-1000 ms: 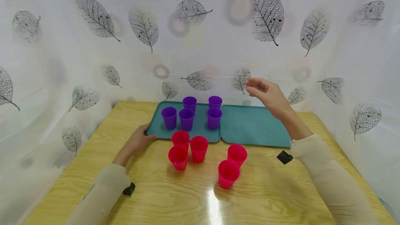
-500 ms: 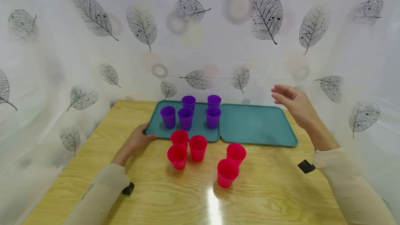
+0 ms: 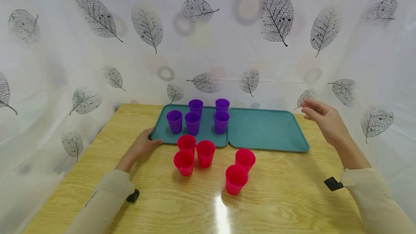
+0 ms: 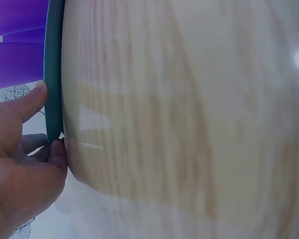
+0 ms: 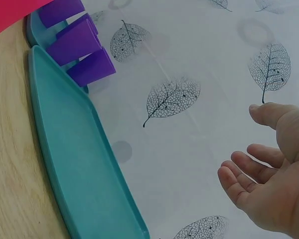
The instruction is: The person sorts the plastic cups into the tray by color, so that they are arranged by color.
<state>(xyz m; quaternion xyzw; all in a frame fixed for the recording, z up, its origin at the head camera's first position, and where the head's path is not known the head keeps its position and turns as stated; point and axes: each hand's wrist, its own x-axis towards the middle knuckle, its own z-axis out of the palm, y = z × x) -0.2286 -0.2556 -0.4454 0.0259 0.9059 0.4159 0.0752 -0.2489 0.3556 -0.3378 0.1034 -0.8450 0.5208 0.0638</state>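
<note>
In the head view, my left hand (image 3: 143, 143) holds the near left corner of the left teal tray (image 3: 207, 139). The left wrist view has the thumb on the tray's rim (image 4: 53, 64) and curled fingers round its other side. Several upright purple cups (image 3: 193, 124) stand on this tray. My right hand (image 3: 326, 121) is raised in the air past the right end of the second teal tray (image 3: 268, 129), which bears nothing. Its fingers are relaxed and hold nothing, as the right wrist view also shows.
In front of the trays, red cups stand upright on the wooden table (image 3: 162, 201): three in a cluster with one red cup (image 3: 205, 154) at its right, and a pair with the nearer red cup (image 3: 236, 180). A leaf-patterned curtain (image 3: 208, 39) hangs behind.
My right hand has moved right and down, from above the right tray to beyond its right end. The left hand stays at the tray corner, and the cups stand as before.
</note>
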